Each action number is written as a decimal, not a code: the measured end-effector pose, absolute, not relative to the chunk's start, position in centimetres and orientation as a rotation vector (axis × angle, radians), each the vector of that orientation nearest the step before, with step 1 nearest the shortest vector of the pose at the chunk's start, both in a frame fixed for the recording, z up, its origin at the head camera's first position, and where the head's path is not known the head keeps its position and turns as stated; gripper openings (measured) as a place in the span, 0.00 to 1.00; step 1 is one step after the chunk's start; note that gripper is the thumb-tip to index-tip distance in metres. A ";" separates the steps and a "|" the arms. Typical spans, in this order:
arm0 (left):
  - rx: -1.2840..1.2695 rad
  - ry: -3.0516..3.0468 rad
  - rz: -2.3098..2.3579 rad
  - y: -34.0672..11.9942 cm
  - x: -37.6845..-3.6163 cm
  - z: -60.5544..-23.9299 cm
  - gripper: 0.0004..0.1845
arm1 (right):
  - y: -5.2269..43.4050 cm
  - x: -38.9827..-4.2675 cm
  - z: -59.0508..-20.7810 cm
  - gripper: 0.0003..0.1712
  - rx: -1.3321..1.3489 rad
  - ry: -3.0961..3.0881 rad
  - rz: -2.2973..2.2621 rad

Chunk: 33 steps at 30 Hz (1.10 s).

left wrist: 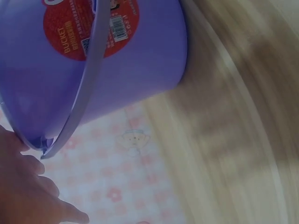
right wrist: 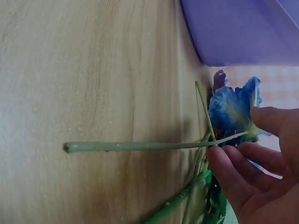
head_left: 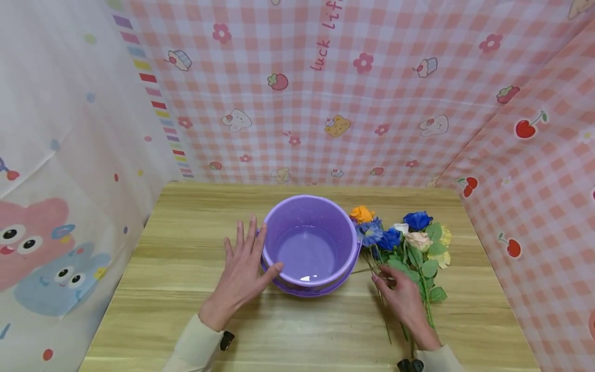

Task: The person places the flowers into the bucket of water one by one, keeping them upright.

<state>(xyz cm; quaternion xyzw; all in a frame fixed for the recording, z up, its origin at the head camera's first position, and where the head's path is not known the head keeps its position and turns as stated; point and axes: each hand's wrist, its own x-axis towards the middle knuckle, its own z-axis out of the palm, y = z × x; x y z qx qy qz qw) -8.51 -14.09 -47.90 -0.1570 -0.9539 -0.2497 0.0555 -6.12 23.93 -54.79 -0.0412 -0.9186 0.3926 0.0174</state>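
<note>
A round purple bucket [head_left: 309,248] stands upright in the middle of the wooden table, its handle folded down around its side. My left hand [head_left: 241,268] is at the bucket's left rim with fingers straight and spread, thumb reaching over the near edge. In the left wrist view, a red label [left wrist: 70,28] shows on the bucket's wall. To the bucket's right, my right hand [head_left: 402,294] pinches the thin green stem [right wrist: 131,146] of a blue flower [right wrist: 233,105] between thumb and fingers. The blue flower lies near the bucket's right side.
Several other flowers lie right of the bucket: an orange one [head_left: 361,213], a deep blue rose [head_left: 418,220], a pale pink rose [head_left: 418,241] and yellow ones, with green leaves and stems towards the near edge. Patterned cloth [head_left: 297,103] hangs behind the table [head_left: 176,268] and at both sides.
</note>
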 end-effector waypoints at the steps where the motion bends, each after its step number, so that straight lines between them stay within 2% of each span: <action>1: -0.477 -2.894 -0.762 -14.1 -8.5 -47.9 0.53 | 23.9 -6.2 -54.9 0.25 -0.139 -2.862 1.212; 19: -0.465 -2.891 -0.802 -13.8 -8.3 -48.2 0.53 | 23.9 -7.0 -55.9 0.12 -0.182 -2.935 1.123; 33: -0.454 -2.890 -0.821 -13.7 -8.2 -48.2 0.53 | 23.9 -7.1 -54.1 0.12 -0.244 -2.888 1.253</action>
